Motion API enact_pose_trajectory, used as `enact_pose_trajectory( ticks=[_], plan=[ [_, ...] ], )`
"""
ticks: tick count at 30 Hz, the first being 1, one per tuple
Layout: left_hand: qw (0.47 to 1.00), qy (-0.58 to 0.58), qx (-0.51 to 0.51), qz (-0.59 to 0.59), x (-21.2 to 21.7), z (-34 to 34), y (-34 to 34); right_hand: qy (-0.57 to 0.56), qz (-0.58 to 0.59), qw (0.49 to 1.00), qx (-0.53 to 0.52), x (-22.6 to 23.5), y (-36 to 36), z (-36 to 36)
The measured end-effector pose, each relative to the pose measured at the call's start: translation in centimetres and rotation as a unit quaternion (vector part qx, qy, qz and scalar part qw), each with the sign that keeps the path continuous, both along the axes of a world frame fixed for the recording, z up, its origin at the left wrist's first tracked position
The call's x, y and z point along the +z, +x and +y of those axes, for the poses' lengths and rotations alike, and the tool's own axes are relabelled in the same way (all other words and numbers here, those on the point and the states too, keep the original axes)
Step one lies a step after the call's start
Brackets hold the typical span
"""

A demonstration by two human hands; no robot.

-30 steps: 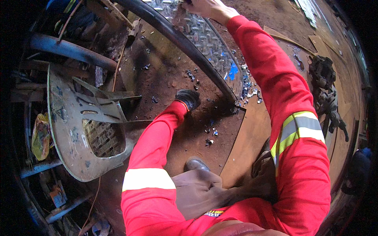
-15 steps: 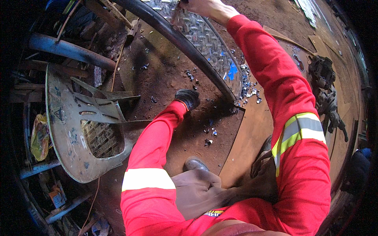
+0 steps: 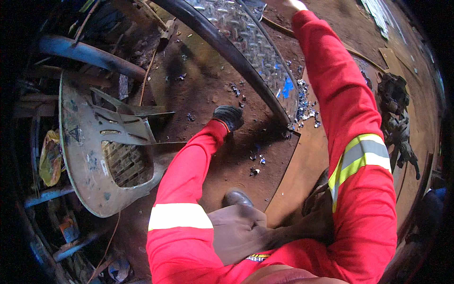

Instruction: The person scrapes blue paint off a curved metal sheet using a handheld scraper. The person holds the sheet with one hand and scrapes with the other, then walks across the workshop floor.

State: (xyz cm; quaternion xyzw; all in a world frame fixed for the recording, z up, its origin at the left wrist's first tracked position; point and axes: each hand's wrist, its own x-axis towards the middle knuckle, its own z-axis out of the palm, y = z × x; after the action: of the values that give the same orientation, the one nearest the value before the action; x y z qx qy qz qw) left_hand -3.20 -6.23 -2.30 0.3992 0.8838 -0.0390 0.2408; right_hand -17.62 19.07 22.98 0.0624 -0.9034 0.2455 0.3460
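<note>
My left hand [image 3: 229, 118], in a dark grey glove, is closed like a fist above the reddish floor; whatever is in it, if anything, is hidden. Right of it and farther away stands a curved tread-plate metal piece [image 3: 236, 33] with a thick black tubular edge [image 3: 222, 49]. Blue paint [image 3: 287, 88] clings to the plate's lower end. My bare right hand [image 3: 297, 4] is at the top edge of the picture, beyond the plate's right side. Its fingers are out of sight.
A worn plastic chair [image 3: 85, 175] lies tipped at my left, beside a blue pipe [image 3: 90, 56]. Paint flakes [image 3: 306, 106] are scattered near the plate's lower end. Dark metal parts [image 3: 393, 94] sit at the right on a brown sheet. My boot [image 3: 238, 197] is below.
My right hand has left the tread plate, moving right and mostly out of the picture. My left hand stays nearly in place. The view has shifted slightly.
</note>
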Motion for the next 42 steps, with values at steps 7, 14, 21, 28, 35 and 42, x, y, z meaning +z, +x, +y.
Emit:
enact_pose_trajectory(
  ticks=[7,14,21,28,35,42],
  plan=[
    [0.996,-0.082,0.007,-0.017,-1.1,-2.7,-0.1,-0.005,-0.082,0.996,0.032,-2.4,0.7,-1.2],
    [0.999,-0.032,0.019,-0.022,0.9,-2.0,-0.2,-0.111,-0.002,0.972,0.207,-3.8,0.2,-3.1],
    [0.988,0.017,0.062,-0.142,8.7,0.0,3.4,-0.203,0.092,0.948,0.229,-5.9,0.0,-3.6],
    [0.978,0.050,0.114,-0.167,21.2,1.1,7.9,-0.129,0.161,0.955,0.211,-7.9,-1.4,-4.5],
    [0.955,0.148,0.187,-0.177,26.1,2.3,11.9,-0.205,0.205,0.938,0.191,-8.6,-1.6,-5.4],
    [0.885,0.194,0.380,-0.185,25.7,4.7,15.2,-0.295,0.187,0.904,0.247,-7.6,-0.3,-4.2]
  ],
)
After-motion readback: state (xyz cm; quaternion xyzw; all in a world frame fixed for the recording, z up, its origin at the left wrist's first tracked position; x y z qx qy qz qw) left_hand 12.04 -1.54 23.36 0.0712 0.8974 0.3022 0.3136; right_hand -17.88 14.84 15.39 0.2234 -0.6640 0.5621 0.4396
